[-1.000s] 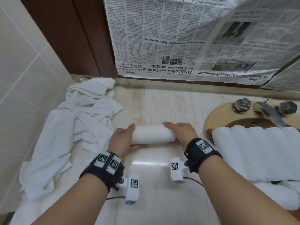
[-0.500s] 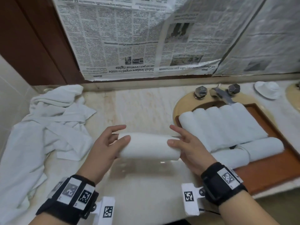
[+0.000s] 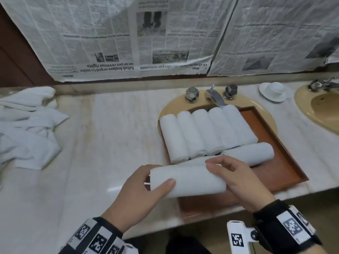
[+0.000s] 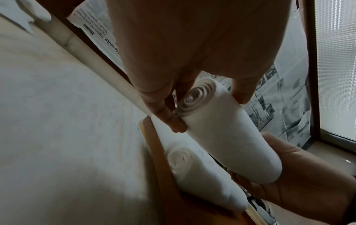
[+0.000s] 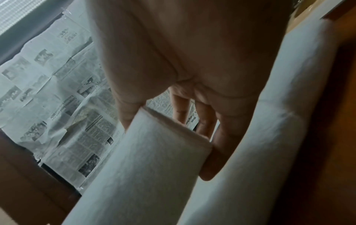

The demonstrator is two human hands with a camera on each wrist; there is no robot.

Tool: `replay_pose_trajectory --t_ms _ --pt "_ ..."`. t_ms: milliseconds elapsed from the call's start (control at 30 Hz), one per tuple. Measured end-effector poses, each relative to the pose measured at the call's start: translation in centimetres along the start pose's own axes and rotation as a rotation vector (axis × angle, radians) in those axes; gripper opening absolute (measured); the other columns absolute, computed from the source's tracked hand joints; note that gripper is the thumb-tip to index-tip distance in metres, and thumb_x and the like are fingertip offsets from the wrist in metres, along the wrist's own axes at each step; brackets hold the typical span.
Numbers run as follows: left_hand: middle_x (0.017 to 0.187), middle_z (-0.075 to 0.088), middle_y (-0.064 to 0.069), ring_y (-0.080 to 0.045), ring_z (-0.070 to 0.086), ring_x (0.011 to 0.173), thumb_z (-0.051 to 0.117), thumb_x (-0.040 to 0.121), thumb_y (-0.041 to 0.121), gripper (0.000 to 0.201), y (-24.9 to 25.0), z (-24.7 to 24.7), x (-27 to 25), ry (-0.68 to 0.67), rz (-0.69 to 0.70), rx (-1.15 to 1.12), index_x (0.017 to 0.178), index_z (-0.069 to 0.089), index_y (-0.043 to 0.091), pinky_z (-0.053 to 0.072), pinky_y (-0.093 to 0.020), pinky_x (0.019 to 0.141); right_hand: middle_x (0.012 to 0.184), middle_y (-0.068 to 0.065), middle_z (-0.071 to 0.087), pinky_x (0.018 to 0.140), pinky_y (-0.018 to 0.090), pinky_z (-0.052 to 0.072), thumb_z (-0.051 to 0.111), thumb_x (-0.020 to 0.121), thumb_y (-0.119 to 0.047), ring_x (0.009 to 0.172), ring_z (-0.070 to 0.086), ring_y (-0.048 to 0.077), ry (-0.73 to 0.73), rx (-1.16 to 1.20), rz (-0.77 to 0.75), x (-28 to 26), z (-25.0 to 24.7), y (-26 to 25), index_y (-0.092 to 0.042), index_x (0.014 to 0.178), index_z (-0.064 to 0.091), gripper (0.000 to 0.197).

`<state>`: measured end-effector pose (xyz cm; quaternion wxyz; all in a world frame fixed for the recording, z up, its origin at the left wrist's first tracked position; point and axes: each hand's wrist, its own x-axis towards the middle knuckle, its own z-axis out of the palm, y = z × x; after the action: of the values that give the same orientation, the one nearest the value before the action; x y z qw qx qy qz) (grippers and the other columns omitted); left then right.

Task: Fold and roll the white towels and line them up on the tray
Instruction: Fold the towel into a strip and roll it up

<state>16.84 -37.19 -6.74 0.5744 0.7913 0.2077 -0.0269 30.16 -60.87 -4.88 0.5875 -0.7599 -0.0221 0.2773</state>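
Observation:
I hold a rolled white towel (image 3: 187, 181) level above the front left corner of the brown tray (image 3: 286, 162). My left hand (image 3: 157, 180) pinches its left end, where the spiral (image 4: 194, 97) shows between thumb and fingers (image 4: 167, 115). My right hand (image 3: 220, 173) grips the right end (image 5: 144, 167). Several rolled towels (image 3: 207, 131) lie side by side at the back of the tray. Two more rolls (image 3: 251, 155) lie crosswise in front of them, the nearer one (image 4: 198, 175) partly hidden under the held roll. A heap of unfolded towels (image 3: 27, 129) sits far left.
The tray rests over a beige basin, below a faucet (image 3: 214, 96). A second basin (image 3: 322, 110) is at far right, with an upturned white cup on a saucer (image 3: 273, 90) beside it. Newspaper (image 3: 128, 33) covers the wall. The marble counter's front edge (image 3: 165, 230) runs near my wrists.
Both hands lifted the roll off the counter and carried it right, from the bare marble to above the tray's front left corner. My view swung right with it.

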Motion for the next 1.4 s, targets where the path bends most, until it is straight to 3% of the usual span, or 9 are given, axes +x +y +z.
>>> replay_pose_trajectory --t_ms 133,233,467,700,833,1000,1167,1300,1400 --pt "0.115 0.059 0.034 0.01 0.058 0.104 0.087 0.064 0.064 0.074 0.4 5.6 -1.9 -0.041 -0.043 0.011 0.126 0.049 0.051 0.054 -0.016 0.082 0.089 0.001 0.075 0.074 0.036 0.054 0.078 0.083 -0.03 0.086 0.071 0.015 -0.043 -0.021 0.07 -1.0 -4.6 2.0 -0.016 0.098 0.076 0.02" --pt "0.12 0.053 0.035 0.015 0.051 0.109 0.092 0.06 0.06 0.091 0.2 8.8 -2.5 -0.051 -0.04 0.075 0.132 0.036 0.058 0.05 -0.012 0.085 0.095 0.001 0.077 0.081 0.034 0.057 0.08 0.083 -0.032 0.092 0.073 0.016 -0.032 -0.049 0.08 -0.8 -6.8 3.5 -0.016 0.098 0.077 0.023" --pt "0.122 0.052 0.031 0.011 0.052 0.114 0.086 0.074 0.031 0.084 -1.6 12.5 -2.1 0.094 -0.01 0.221 0.126 0.029 0.064 0.051 -0.022 0.099 0.1 0.003 0.074 0.074 0.033 0.05 0.081 0.08 -0.047 0.094 0.069 0.018 0.044 -0.094 0.117 1.2 -7.8 6.7 -0.02 0.1 0.072 0.034" --pt "0.131 0.045 0.021 0.0 0.05 0.117 0.082 0.077 0.026 0.086 -2.0 14.0 -1.7 0.195 -0.006 0.307 0.144 0.031 0.043 0.047 -0.027 0.107 0.107 0.0 0.066 0.073 0.026 0.047 0.078 0.084 -0.046 0.096 0.063 0.011 0.125 -0.089 0.15 2.7 -7.0 7.2 -0.018 0.11 0.061 0.042" --pt "0.125 0.036 0.017 -0.006 0.046 0.116 0.085 0.074 0.03 0.09 -2.5 14.0 -1.9 0.232 0.053 0.446 0.145 0.03 0.039 0.045 -0.028 0.104 0.105 0.001 0.065 0.075 0.028 0.048 0.08 0.08 -0.05 0.095 0.063 0.011 0.142 -0.12 0.154 3.1 -6.8 7.6 -0.021 0.106 0.059 0.044" --pt "0.129 0.041 0.013 -0.01 0.044 0.121 0.082 0.07 0.06 0.076 -3.4 12.8 -1.6 0.173 0.129 0.563 0.135 0.049 0.043 0.05 -0.031 0.1 0.099 0.001 0.067 0.075 0.032 0.051 0.08 0.076 -0.058 0.09 0.066 0.014 0.189 -0.214 0.124 3.0 -6.5 8.2 -0.021 0.1 0.06 0.048" --pt "0.129 0.041 0.017 -0.007 0.042 0.122 0.077 0.069 0.07 0.076 -4.1 11.6 -1.5 0.155 0.153 0.561 0.137 0.053 0.043 0.049 -0.031 0.102 0.1 -0.006 0.064 0.068 0.023 0.044 0.071 0.085 -0.057 0.092 0.06 0.007 0.146 -0.325 0.052 2.3 -6.4 7.7 -0.023 0.099 0.058 0.039" --pt "0.128 0.041 0.018 -0.004 0.042 0.121 0.073 0.067 0.077 0.079 -3.8 11.6 -1.4 0.137 0.175 0.556 0.136 0.052 0.043 0.044 -0.024 0.103 0.109 -0.012 0.068 0.087 0.028 0.053 0.075 0.086 -0.045 0.102 0.063 0.003 0.039 -0.28 0.055 1.5 -7.7 7.8 -0.028 0.109 0.063 0.03" --pt "0.127 0.04 0.022 0.0 0.041 0.12 0.07 0.068 0.08 0.077 -3.9 11.5 -1.4 0.132 0.173 0.538 0.135 0.051 0.047 0.041 -0.021 0.104 0.112 -0.013 0.071 0.085 0.024 0.055 0.075 0.088 -0.033 0.099 0.067 -0.001 -0.064 -0.24 0.074 0.6 -9.0 7.5 -0.03 0.118 0.065 0.031"
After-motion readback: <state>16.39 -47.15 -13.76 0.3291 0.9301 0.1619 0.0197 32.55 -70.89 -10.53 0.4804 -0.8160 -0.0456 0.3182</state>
